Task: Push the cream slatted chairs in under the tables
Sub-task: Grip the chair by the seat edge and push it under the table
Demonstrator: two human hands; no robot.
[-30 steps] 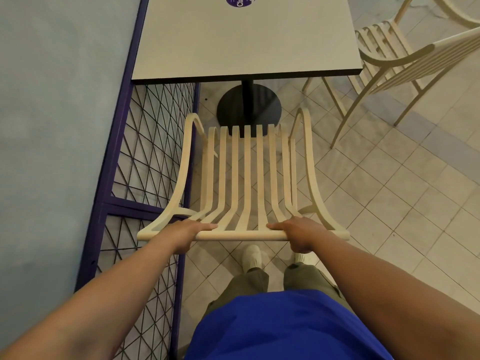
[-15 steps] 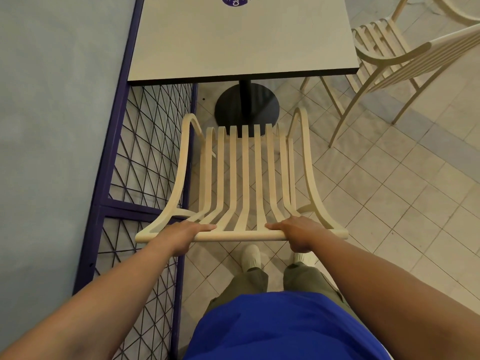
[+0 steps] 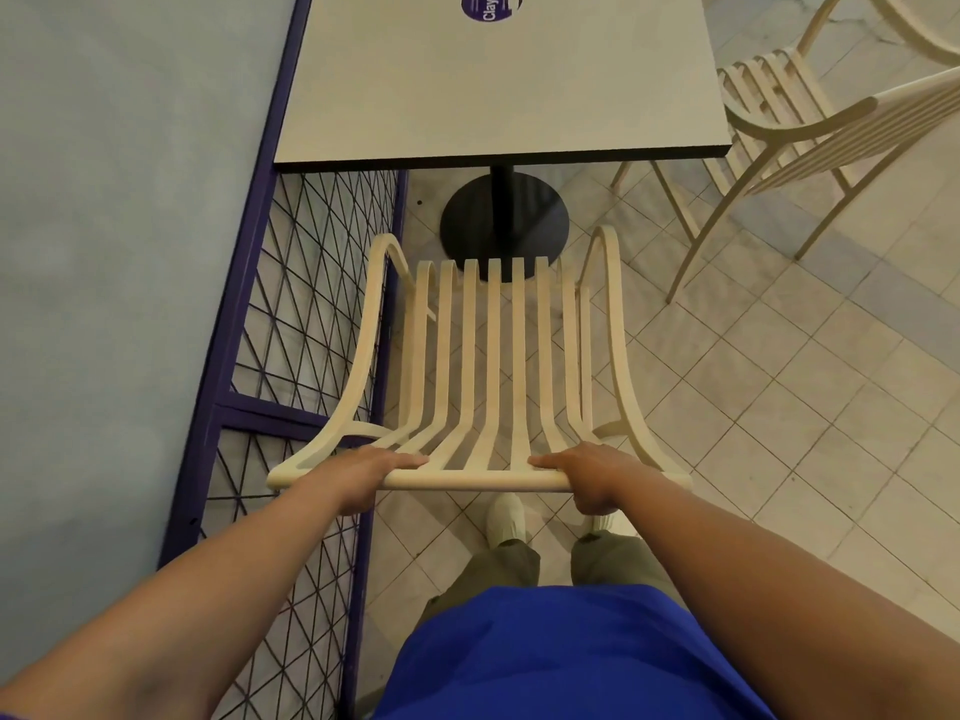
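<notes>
A cream slatted chair (image 3: 493,356) stands right in front of me, its seat pointing at a square grey table (image 3: 498,80). The seat's front edge stops short of the table's near edge, over the black round base (image 3: 504,220). My left hand (image 3: 363,472) grips the chair's top back rail near its left end. My right hand (image 3: 592,475) grips the same rail near its right end, fingers curled over the bar.
A purple-framed wire mesh fence (image 3: 291,330) and a pale blue wall (image 3: 114,226) run close along the chair's left side. Another cream slatted chair (image 3: 810,127) stands to the right of the table on the tiled floor (image 3: 779,381). My feet are just behind the chair.
The chair and both hands have stayed almost where they were relative to the table; the view shifted only slightly. The grip on the rail is unchanged.
</notes>
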